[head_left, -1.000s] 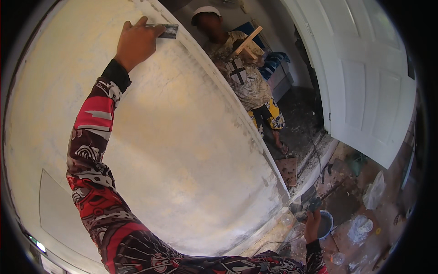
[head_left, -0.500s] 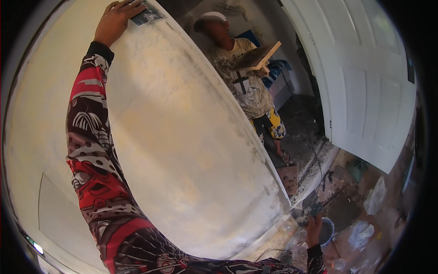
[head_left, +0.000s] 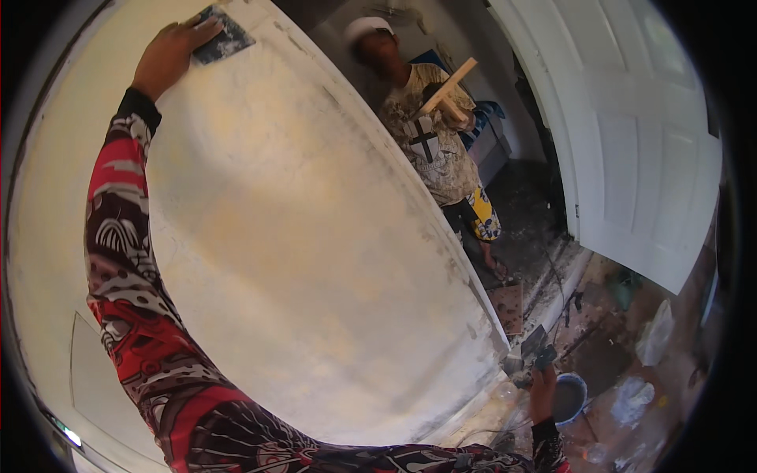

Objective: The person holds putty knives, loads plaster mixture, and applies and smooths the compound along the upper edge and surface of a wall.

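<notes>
Wall (head_left: pixel 315 252): pale, patchy yellow and white, filling the frame's left and middle. Left hand (head_left: pixel 167 57), upper left: fingers narrowed on a dark flat blade (head_left: pixel 229 39), laid against the wall. Right hand (head_left: pixel 542 392), lower right: gripping a dark scraper (head_left: pixel 536 345), beside a bucket (head_left: pixel 585 388). Step, as judged: smoothing the upper wall; another pass would want the blade flat, pressure even. Surroundings: white door (head_left: pixel 623 142), right; co-worker (head_left: pixel 445 169) with wooden board (head_left: pixel 451 84), upper middle. Likely hindrance underfoot: bucket, plastic bag (head_left: pixel 656 335), lower right.
</notes>
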Action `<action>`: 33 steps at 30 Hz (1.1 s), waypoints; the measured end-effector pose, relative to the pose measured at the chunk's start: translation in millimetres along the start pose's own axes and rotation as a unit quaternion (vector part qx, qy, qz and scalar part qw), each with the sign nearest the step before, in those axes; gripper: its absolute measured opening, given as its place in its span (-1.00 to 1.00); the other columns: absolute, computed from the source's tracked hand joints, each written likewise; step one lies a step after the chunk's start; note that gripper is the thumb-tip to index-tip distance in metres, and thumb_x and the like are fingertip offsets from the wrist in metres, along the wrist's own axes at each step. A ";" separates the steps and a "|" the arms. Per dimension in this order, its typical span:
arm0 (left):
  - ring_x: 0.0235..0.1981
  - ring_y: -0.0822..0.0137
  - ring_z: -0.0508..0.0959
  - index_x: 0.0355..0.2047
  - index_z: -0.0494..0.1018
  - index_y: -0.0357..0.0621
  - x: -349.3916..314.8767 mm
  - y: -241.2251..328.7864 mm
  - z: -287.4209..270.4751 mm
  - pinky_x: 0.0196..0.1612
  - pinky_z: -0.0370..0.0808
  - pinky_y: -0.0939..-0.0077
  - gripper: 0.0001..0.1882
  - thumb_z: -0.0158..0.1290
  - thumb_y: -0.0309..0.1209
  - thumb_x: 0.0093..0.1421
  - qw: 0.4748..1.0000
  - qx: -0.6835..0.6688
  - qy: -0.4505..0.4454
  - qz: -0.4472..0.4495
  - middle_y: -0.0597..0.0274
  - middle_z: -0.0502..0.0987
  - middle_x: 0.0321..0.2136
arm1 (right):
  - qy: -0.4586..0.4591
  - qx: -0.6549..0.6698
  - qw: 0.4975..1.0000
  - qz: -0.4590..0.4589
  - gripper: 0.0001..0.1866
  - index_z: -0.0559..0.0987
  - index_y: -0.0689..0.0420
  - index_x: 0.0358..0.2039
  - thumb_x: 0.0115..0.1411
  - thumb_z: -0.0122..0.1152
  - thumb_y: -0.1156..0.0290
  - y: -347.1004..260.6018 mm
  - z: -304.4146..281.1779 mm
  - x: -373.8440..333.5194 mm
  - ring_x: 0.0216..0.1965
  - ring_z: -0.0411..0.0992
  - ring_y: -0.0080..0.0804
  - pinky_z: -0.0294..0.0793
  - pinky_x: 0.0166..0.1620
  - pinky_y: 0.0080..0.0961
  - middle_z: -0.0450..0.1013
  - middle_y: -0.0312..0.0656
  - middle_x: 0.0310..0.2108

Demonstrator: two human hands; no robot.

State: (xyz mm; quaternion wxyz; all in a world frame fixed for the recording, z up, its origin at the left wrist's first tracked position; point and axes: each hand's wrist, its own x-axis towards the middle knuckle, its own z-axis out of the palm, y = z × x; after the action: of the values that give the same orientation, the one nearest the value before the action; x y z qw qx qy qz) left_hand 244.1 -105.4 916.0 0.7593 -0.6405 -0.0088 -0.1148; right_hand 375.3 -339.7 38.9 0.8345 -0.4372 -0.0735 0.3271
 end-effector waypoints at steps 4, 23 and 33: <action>-0.14 0.18 0.57 0.02 0.53 0.14 -3.8 4.3 -24.6 -0.06 0.43 0.30 -0.53 -0.01 -0.56 0.10 0.998 -0.043 -0.012 -0.051 0.25 0.63 -0.17 | -0.016 -0.003 1.000 0.005 -0.78 0.44 0.15 -0.08 0.26 0.00 0.50 -19.4 11.6 -7.5 -0.31 0.45 -0.60 0.56 -0.39 -0.60 0.42 -0.32 -0.26; -0.22 0.40 0.55 -0.10 0.61 0.25 28.2 119.7 3.3 -0.29 0.39 0.15 -0.59 0.00 -0.43 0.05 0.991 0.037 -0.004 -0.132 0.36 0.60 -0.48 | -0.013 -0.023 1.000 -0.007 -0.68 0.44 0.14 0.03 0.25 -0.01 0.52 -11.8 -8.1 -13.0 -0.27 0.44 -0.60 0.51 -0.39 -0.59 0.45 -0.33 -0.17; -0.17 0.39 0.49 -0.05 0.57 0.21 -1.1 123.8 -14.0 -0.17 0.33 0.25 -0.55 -0.02 -0.53 0.07 0.997 -0.065 -0.020 -0.025 0.42 0.60 -0.37 | -0.015 -0.018 1.000 -0.013 -0.68 0.43 0.18 0.03 0.27 -0.05 0.57 -17.3 -17.8 -14.7 -0.22 0.45 -0.59 0.54 -0.31 -0.59 0.45 -0.31 -0.14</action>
State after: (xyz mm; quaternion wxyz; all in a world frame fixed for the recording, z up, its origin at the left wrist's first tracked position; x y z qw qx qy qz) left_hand 264.2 -99.9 793.1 0.7127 -0.6901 -0.0320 -0.1214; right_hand 379.5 -367.8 43.9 0.8296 -0.4463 -0.0977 0.3210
